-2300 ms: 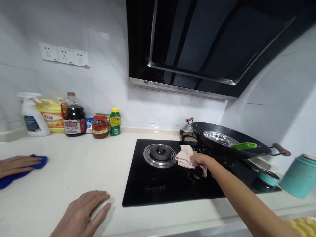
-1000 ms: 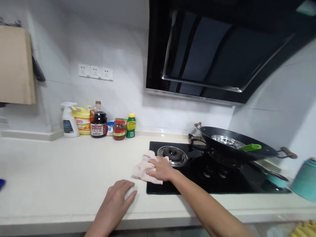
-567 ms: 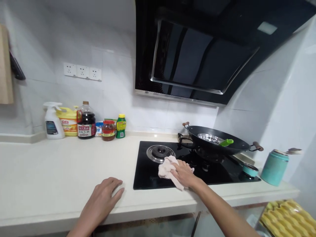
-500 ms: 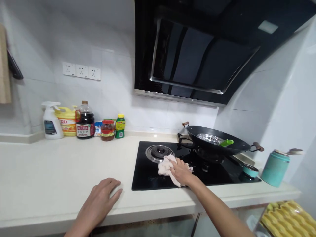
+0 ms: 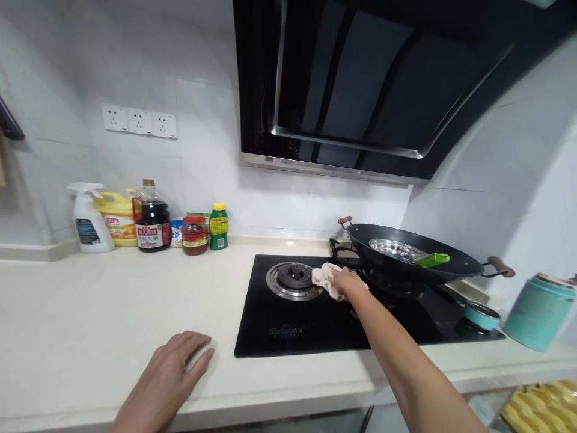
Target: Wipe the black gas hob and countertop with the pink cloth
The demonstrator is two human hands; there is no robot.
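Observation:
My right hand (image 5: pixel 346 284) presses a crumpled pale cloth (image 5: pixel 327 280) onto the black glass gas stove (image 5: pixel 288 334), just right of the left burner (image 5: pixel 294 276). The fingers are bent over the cloth, and part of them is hidden behind the hand and wrist. Resting on the white countertop (image 5: pixel 112 313), left of the stove, is my left hand (image 5: pixel 169 373), with thumb and fingers apart and nothing in it. A large black wok (image 5: pixel 460 260) sits over the right burner, close beyond my right hand.
Inside the wok are a metal strainer (image 5: pixel 394 249) and a green handle (image 5: pixel 433 260). A teal canister (image 5: pixel 540 313) and small teal-sided dish (image 5: pixel 481 316) stand at right. Along the wall are a spray bottle (image 5: pixel 90 219), soy sauce bottle (image 5: pixel 152 219) and red-lidded jar (image 5: pixel 195 236). A range hood (image 5: pixel 342 90) overhangs.
My right hand has moved the cloth from the stove's front area back and right, beside the left burner. The left hand stays on the countertop. The view has shifted slightly.

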